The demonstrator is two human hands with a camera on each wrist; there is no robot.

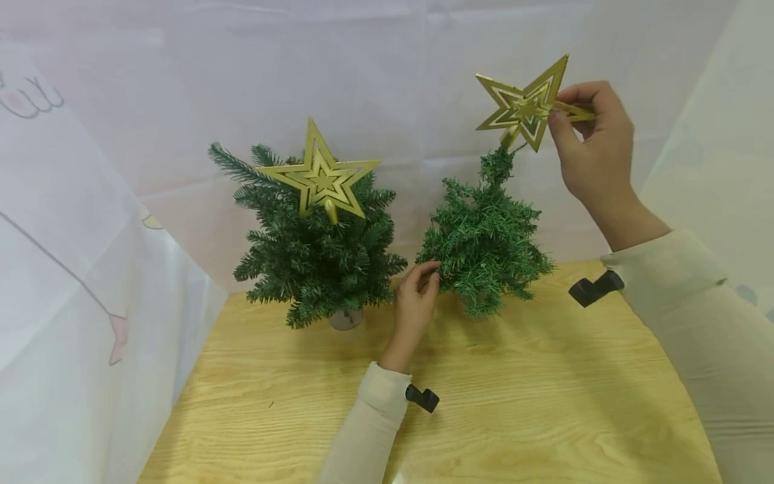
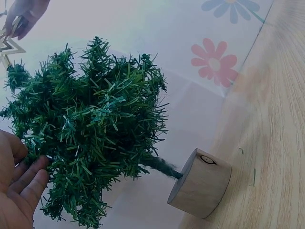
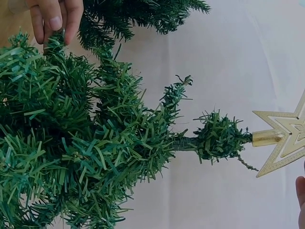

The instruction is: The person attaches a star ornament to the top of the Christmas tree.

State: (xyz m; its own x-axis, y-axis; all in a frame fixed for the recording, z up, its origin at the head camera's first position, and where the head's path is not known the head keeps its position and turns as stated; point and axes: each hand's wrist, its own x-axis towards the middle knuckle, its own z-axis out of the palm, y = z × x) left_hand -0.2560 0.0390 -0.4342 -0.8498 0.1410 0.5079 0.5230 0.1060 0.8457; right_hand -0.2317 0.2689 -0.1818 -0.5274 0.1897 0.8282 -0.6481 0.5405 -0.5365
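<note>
On the right stands a small artificial Christmas tree (image 1: 490, 235) with a round wooden base (image 2: 200, 183). My right hand (image 1: 598, 151) pinches one point of a gold star tree topper (image 1: 525, 111) above it. In the right wrist view, the short socket (image 3: 267, 138) of the star sits at the tree's tip, and a thin twig sticks out beside it. My left hand (image 1: 414, 299) is at the tree's left side, its fingers pinching the end of a branch (image 3: 56, 42).
A fuller, darker Christmas tree (image 1: 314, 262) stands to the left, bearing another gold star (image 1: 324, 180) at its top. Both trees are near the back edge of a wooden table (image 1: 484, 403). A pale printed cloth (image 1: 387, 74) hangs behind.
</note>
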